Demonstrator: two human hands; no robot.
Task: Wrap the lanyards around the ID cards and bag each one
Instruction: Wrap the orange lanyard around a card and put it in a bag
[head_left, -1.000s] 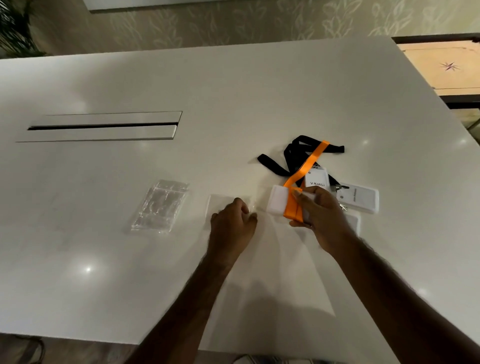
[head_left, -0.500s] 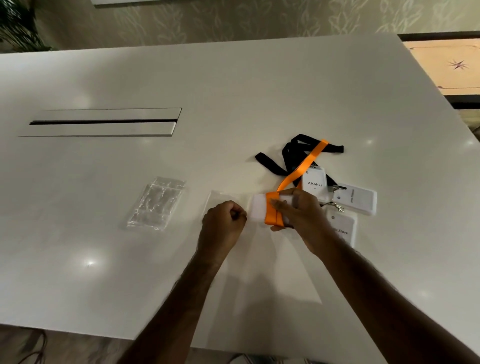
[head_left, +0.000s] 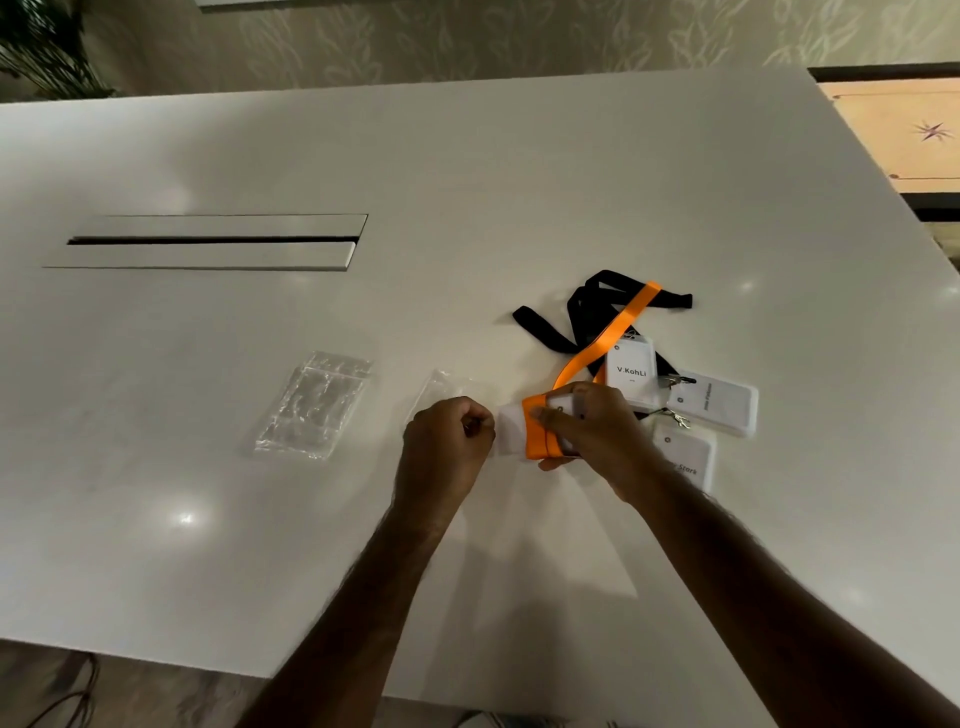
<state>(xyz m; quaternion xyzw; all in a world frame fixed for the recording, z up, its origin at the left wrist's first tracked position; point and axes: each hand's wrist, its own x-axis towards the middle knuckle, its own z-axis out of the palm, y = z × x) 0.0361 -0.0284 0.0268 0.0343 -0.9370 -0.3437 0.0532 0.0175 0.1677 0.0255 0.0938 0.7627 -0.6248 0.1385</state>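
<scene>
My right hand (head_left: 592, 431) grips a white ID card (head_left: 511, 431) with an orange lanyard (head_left: 537, 434) wound round its middle; the lanyard's loose end runs up and right over the pile. My left hand (head_left: 447, 441) is curled, pinching the edge of a clear plastic bag (head_left: 449, 384) that lies flat just left of the card. Behind my right hand lie three more white ID cards, one reading "V.Kohli" (head_left: 631, 371), another (head_left: 711, 402) to its right and a third (head_left: 685, 460) nearer me, with black lanyards (head_left: 582, 312) tangled behind them.
A stack of clear plastic bags (head_left: 314, 405) lies to the left of my hands on the white table (head_left: 467, 182). A long cable slot (head_left: 213, 240) is set into the table at the far left. The table's near edge runs under my forearms.
My right hand has carried the wrapped card leftward until it sits right beside my left hand at the bag's edge. My left hand stays curled at the bag.
</scene>
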